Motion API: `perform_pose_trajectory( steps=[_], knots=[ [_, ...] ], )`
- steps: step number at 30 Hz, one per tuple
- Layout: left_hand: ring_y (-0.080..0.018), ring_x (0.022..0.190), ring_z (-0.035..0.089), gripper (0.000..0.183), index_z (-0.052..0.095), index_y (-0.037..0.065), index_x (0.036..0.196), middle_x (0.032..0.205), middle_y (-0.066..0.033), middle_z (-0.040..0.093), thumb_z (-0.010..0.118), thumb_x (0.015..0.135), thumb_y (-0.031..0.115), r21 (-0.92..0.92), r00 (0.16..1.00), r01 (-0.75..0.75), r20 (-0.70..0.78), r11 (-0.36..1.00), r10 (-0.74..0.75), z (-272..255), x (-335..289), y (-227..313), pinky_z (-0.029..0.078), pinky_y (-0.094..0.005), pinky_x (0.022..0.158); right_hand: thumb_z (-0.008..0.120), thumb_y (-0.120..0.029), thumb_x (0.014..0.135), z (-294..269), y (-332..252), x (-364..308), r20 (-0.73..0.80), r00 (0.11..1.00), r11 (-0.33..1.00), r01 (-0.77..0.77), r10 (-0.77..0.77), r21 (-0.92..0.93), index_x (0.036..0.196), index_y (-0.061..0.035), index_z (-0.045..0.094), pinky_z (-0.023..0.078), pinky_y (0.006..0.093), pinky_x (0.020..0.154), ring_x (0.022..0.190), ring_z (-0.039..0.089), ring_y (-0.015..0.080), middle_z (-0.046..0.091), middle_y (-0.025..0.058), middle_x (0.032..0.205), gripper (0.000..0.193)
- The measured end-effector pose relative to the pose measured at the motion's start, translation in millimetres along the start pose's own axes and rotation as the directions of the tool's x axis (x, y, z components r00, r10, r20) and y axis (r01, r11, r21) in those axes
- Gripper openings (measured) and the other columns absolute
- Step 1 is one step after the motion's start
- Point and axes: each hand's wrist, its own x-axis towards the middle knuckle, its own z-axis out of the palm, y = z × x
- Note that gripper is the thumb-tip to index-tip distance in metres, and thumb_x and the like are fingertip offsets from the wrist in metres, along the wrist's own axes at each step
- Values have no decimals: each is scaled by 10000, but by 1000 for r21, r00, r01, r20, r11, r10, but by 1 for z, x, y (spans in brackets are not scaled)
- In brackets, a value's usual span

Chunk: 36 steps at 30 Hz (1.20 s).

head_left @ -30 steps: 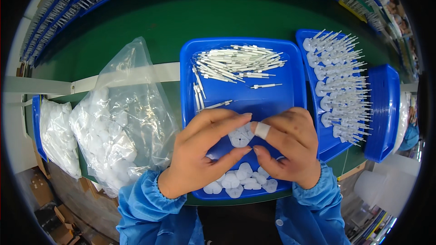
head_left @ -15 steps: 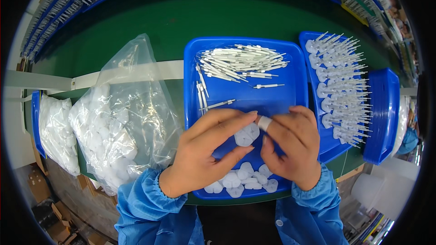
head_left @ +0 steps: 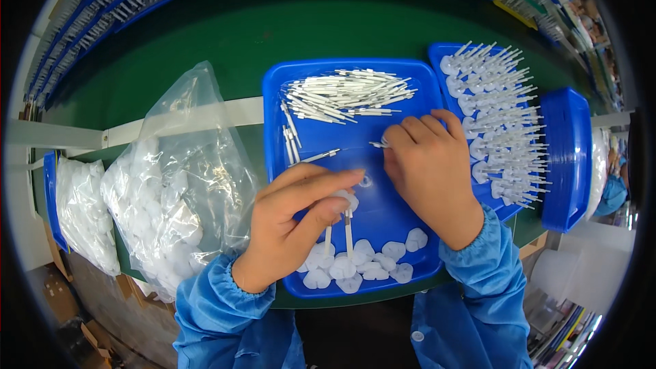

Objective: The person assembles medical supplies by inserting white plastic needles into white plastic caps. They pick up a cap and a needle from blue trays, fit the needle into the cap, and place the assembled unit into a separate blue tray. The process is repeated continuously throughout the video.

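Currently pinching white disc (head_left: pixel 348 198) in left hand (head_left: pixel 283 215) over blue tray (head_left: pixel 377 213), with pale stems (head_left: pixel 348 234) pointing nearward. Also pinching pin (head_left: pixel 376 144) in right hand (head_left: pixel 432 172), beyond and right of disc, roughly crosswise, visible end leftward.

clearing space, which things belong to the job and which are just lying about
Apparently in the job:
left hand holding white disc
right hand at white stick
loose sticks
loose discs
middle blue tray
filled tray
clear bag

Apparently lying about:
stacked blue trays
cardboard boxes
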Motion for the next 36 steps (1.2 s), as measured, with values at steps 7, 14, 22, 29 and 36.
perform_pose_trajectory(
  steps=[7, 14, 22, 29, 36],
  knots=[
    [-189, 1131, 638, 681, 643, 34, 1565, 1424, -147, 512, 557, 924, -182, 153, 995, -71, -53, 986, 80, 8, 6, -4, 607, -300, 901, 862, -47, 728, -18, -4, -29, -26, 999, 767, -19, 46, 641, 948, -108, 722, 570, 457, 939, 830, 750, 288, 767, 31, 879, 268],
    [-180, 1117, 669, 631, 697, 27, 1484, 1260, -108, 632, 638, 885, -164, 89, 993, -82, -78, 993, 89, 8, 5, -3, 598, -266, 871, 919, -80, 758, -16, -11, -35, -81, 996, 779, 22, 37, 627, 1011, -110, 815, 582, 407, 887, 741, 747, 221, 767, 17, 793, 275],
    [-185, 1153, 708, 541, 735, -7, 1409, 1321, -127, 637, 639, 901, -168, 85, 986, -85, -136, 993, 96, 8, 6, -7, 630, -262, 859, 924, -68, 794, -12, -10, -36, -85, 995, 724, 18, 57, 689, 1032, -91, 842, 580, 368, 812, 615, 701, 190, 714, 7, 673, 254],
    [-195, 1121, 726, 541, 767, 11, 1381, 1301, -141, 661, 673, 881, -172, 180, 978, -112, -155, 977, 141, 8, 7, -7, 639, -276, 842, 922, -65, 815, -12, -10, -37, -71, 996, 726, 9, 55, 688, 1013, -69, 843, 571, 356, 766, 577, 679, 192, 677, 12, 627, 213],
    [-216, 961, 769, 469, 804, 53, 1318, 1182, -115, 735, 751, 893, -139, 351, 962, -175, -136, 920, 235, 9, 10, -4, 672, -299, 810, 926, -101, 858, -14, -13, -37, 11, 994, 674, -84, 112, 734, 1001, -70, 831, 530, 353, 695, 544, 658, 205, 681, 20, 626, 175]
  ],
)
